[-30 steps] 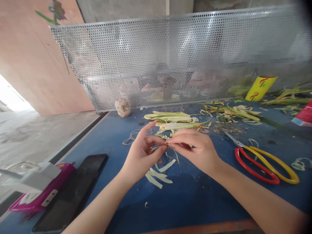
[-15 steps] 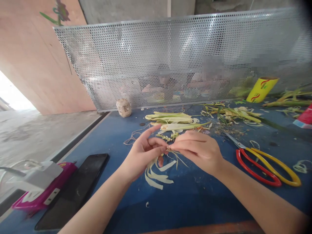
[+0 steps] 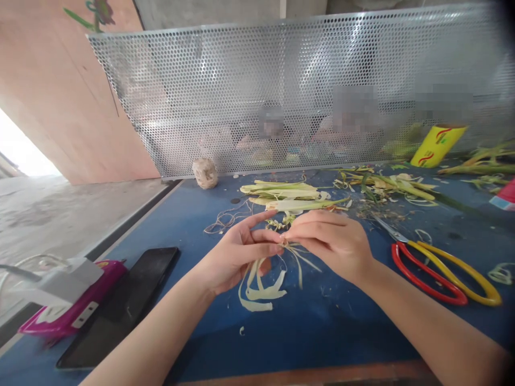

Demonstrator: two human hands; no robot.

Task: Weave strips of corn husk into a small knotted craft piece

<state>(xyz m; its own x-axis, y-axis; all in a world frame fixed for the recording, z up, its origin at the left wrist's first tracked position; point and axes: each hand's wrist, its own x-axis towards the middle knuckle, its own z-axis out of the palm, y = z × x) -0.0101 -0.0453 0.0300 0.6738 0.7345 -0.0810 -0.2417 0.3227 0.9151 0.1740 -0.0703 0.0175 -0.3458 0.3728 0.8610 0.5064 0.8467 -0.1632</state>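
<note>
Pale plant-fibre strips [image 3: 257, 294] hang from beneath my left hand [image 3: 241, 249], whose thumb and fingers pinch their gathered end. My right hand [image 3: 332, 241] meets it fingertip to fingertip, closed on the same bundle; thinner strands [image 3: 300, 262] fan out below the join. The exact spot between the fingertips is partly hidden. Just beyond the hands lie pale green stalk pieces [image 3: 281, 190] and a small heap of yellowish-green bits [image 3: 277, 222]. A tangle of brown thread [image 3: 227, 217] rests left of them on the blue table [image 3: 209, 343].
Scissors [image 3: 438, 268] with red and yellow handles lie at right. A phone [image 3: 120, 305] and a magenta power strip [image 3: 76, 311] are at left. Behind stand a wrapped roll [image 3: 205, 172], a yellow tube [image 3: 438, 146] and a perforated metal screen [image 3: 241, 80]. Plant scraps [image 3: 386, 187] litter the back right.
Both hands have shifted slightly right, still pinching the bundle together. The thin strands now spread further downward, and the wide strips hang in a different curve. The camera view has tilted slightly.
</note>
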